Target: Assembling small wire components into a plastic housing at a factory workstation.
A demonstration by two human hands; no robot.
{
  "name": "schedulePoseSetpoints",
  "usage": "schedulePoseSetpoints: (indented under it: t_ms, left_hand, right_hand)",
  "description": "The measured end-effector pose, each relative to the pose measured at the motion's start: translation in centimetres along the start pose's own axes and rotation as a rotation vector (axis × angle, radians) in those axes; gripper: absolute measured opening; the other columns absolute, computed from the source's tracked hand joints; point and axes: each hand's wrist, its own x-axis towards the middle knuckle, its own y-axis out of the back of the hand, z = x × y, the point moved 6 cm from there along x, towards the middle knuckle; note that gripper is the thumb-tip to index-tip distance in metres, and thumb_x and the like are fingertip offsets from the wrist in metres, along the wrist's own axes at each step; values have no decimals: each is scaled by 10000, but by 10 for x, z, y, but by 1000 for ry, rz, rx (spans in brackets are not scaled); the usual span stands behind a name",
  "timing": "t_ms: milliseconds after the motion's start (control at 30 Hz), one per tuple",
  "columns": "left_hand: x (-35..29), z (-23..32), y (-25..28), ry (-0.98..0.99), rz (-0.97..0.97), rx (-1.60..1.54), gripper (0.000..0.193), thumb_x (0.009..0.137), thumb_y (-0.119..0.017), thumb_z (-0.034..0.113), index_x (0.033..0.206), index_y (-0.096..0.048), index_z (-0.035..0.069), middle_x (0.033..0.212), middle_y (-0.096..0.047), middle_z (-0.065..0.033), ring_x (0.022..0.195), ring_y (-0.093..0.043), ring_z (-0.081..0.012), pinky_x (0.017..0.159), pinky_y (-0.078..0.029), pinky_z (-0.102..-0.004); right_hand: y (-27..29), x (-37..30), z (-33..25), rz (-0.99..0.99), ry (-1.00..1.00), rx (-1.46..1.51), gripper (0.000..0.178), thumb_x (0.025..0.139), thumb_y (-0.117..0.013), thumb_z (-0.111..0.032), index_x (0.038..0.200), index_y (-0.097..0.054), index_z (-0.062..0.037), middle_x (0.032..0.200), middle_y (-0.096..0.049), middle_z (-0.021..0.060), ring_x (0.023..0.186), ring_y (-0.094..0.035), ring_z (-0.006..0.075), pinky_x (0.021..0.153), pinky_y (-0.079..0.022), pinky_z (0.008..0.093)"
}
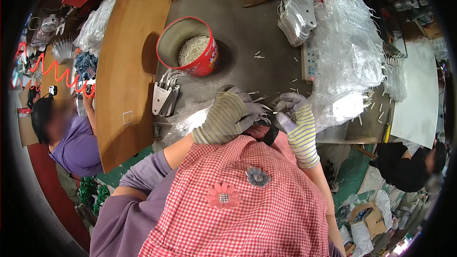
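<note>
Both my hands wear striped knit gloves and meet near the table's front edge. In my left hand [226, 116], closed fingers hold a bunch of thin white wires [263, 108] whose ends fan out toward the right. My right hand [296, 123] is pinched just beside those ends, with a tiny white piece at its fingertips, too small to make out. Left of my hands stand grey metal plates with white wires [165, 99]. A red bucket [209, 62] behind them holds many short white tubes [193, 50].
A stack of bubble-wrapped bundles [347, 62] fills the right of the table, next to a power strip [310, 62] and stacked metal plates [297, 21]. Loose white tubes [259, 56] lie about. A wooden partition [128, 76] rises at left; a co-worker [76, 138] sits beyond it.
</note>
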Motion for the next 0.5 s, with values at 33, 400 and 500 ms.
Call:
schedulePoseSetpoints:
  t_ms: [33,400,500]
  left_hand:
    - [0,0,-1,-1,-2,0,186,829,-632,278,919,-736,152,871,-656,-79,879,-586,-306,872,-413,-475]
    - [2,0,-5,43,-93,71,173,808,-644,287,890,-729,161,875,-642,-59,923,-588,-292,956,-380,-493]
    - [2,0,-3,56,-65,67,178,798,-650,286,896,-728,158,877,-632,-58,938,-585,-286,971,-370,-501]
  right_hand:
    - [0,0,4,-12,-13,29,410,847,-604,102,1231,-532,-24,971,-618,30,851,-574,74,771,-483,212]
    - [-9,-6,-13,17,99,-302,319,845,-630,74,1138,-612,-50,948,-630,25,832,-592,84,763,-500,236]
    - [-12,-7,-23,33,279,-496,306,836,-650,65,1114,-630,-60,930,-620,41,799,-599,110,724,-503,248]
